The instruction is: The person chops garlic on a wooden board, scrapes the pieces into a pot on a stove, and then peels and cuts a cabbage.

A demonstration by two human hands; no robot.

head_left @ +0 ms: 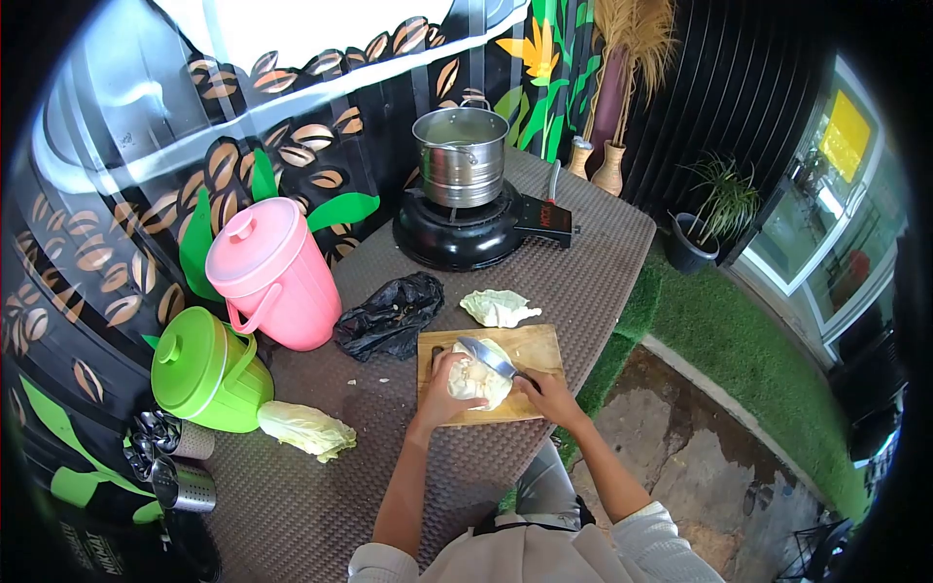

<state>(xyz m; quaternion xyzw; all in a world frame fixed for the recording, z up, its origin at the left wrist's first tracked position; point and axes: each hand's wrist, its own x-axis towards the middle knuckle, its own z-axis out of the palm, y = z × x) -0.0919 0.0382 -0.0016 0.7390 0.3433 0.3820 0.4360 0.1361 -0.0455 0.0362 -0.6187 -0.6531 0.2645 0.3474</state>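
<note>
A pale cabbage [494, 393] rests on the wooden cutting board [540, 346], its cut side showing. My left hand [449, 396] is closed around the cabbage's near left side. In my right hand [550, 398] is the dark handle of a knife [491, 358], whose wide blade lies slanted across the top of the cabbage. Just beyond the board is a loose cabbage leaf [498, 308]. A crumpled black plastic bag [397, 313] sits at its far left. To the left on the table lies a napa cabbage [306, 430].
Behind the board, a steel pot [462, 160] stands on a black portable gas stove [455, 238]. Pink [277, 282] and green [209, 374] lidded jugs line the left, near a perforated metal utensil holder [185, 484]. The woven-textured table [418, 486] ends right of the board.
</note>
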